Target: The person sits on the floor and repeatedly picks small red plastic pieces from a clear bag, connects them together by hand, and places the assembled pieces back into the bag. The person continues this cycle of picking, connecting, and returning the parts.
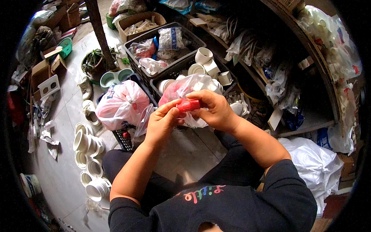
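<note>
Reaching up from the lower edge, both bare forearms meet in the middle of the view, where the left hand and the right hand close together on one small red plastic fitting. The left hand's thumb and fingertips pinch its left end, while the right hand curls over its right end from above, fingers folded down around it, so the piece sits level between the two hands. It is a short, stubby cylinder, bright red and glossy, with a raised collar near its middle; its far end is hidden under the right fingers. Just behind the hands lies a clear plastic bag with more red pieces showing through, resting on the nearer of two dark plastic crates beyond the hands. That crate also holds several white pipe fittings; the farther one holds bagged goods. To the left of the left hand sits one pink tied bag, and farther left and below, on the pale floor, a cluster of about seven white pipe reducers. Beside the right forearm lies a white sack.
</note>
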### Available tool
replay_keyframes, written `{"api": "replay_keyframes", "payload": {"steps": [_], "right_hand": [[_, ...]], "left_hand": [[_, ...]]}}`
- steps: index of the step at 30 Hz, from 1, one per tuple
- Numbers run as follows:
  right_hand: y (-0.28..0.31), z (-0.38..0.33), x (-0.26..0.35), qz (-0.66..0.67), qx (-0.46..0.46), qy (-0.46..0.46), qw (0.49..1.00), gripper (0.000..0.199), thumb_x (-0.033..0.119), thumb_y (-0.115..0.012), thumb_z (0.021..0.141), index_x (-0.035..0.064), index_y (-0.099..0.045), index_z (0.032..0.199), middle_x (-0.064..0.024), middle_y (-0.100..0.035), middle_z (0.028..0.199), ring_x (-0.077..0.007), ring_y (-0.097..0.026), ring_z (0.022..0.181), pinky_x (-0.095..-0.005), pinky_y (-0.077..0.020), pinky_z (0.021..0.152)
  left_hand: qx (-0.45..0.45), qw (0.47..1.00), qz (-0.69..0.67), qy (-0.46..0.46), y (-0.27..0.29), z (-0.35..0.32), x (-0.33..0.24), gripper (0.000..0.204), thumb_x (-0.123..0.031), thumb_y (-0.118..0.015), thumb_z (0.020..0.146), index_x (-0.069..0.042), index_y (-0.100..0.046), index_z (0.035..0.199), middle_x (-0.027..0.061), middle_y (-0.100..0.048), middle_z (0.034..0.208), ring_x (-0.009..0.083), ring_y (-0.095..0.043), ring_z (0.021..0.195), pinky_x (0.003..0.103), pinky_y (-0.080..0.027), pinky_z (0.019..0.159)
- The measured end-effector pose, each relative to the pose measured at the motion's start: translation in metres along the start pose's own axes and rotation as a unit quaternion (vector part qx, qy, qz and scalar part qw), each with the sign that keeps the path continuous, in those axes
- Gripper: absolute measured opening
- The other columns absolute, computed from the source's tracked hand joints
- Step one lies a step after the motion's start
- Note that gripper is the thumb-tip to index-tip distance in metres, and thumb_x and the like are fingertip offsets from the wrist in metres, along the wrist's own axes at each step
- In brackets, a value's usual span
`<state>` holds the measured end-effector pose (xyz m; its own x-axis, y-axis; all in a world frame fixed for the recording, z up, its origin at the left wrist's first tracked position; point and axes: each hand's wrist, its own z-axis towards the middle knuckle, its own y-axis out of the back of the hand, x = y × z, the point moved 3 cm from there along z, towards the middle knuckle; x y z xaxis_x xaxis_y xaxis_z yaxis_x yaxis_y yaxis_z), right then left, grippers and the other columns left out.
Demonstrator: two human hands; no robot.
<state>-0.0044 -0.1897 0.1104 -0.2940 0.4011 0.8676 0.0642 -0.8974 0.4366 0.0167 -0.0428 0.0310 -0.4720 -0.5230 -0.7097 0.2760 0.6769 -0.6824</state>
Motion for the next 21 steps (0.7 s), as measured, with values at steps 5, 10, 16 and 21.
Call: {"api": "replay_keyframes", "payload": {"steps": [5,10,16,21], "right_hand": [[0.0012,0.0030,0.0090,-0.199,0.019,0.158,0.967,0.039,-0.004,-0.062,0.064,0.0040,-0.056,0.102,-0.0122,-0.057,0.086,-0.0267,-0.057,0.077,-0.0314,-0.0466,0.069],[-0.0005,0.0024,0.0087,-0.207,0.028,0.129,0.969,0.027,0.005,-0.062,0.071,0.0046,-0.055,0.097,-0.0135,-0.057,0.084,-0.0292,-0.056,0.079,-0.0339,-0.0460,0.069],[0.0011,0.0020,0.0049,-0.159,0.038,0.031,0.986,0.022,0.004,-0.063,0.069,0.0031,-0.055,0.090,-0.0128,-0.056,0.078,-0.0275,-0.056,0.070,-0.0323,-0.0459,0.063],[0.0031,0.0039,0.0076,-0.204,0.040,0.083,0.975,0.025,0.002,-0.065,0.067,0.0034,-0.057,0.090,-0.0113,-0.057,0.076,-0.0240,-0.058,0.067,-0.0293,-0.0464,0.061]], "left_hand": [[0.010,0.999,0.026,-0.026,0.0008,0.0007,0.0015,0.033,-0.025,-0.055,0.085,-0.002,-0.054,0.108,0.0068,-0.059,0.087,0.0116,-0.054,0.067,0.022,-0.045,0.060],[0.020,0.999,0.008,-0.033,0.0044,0.0003,0.0027,0.029,-0.020,-0.055,0.085,-0.001,-0.056,0.107,0.0061,-0.060,0.091,0.0112,-0.058,0.076,0.021,-0.049,0.063],[0.016,0.998,0.019,-0.050,0.0035,-0.0005,0.0015,0.031,-0.022,-0.056,0.085,-0.001,-0.053,0.107,0.0069,-0.060,0.086,0.0105,-0.055,0.067,0.020,-0.045,0.057],[0.002,0.998,0.029,-0.060,0.0032,-0.0005,0.0020,0.033,-0.024,-0.056,0.084,-0.001,-0.052,0.107,0.0073,-0.060,0.083,0.0106,-0.054,0.064,0.020,-0.044,0.055]]}}
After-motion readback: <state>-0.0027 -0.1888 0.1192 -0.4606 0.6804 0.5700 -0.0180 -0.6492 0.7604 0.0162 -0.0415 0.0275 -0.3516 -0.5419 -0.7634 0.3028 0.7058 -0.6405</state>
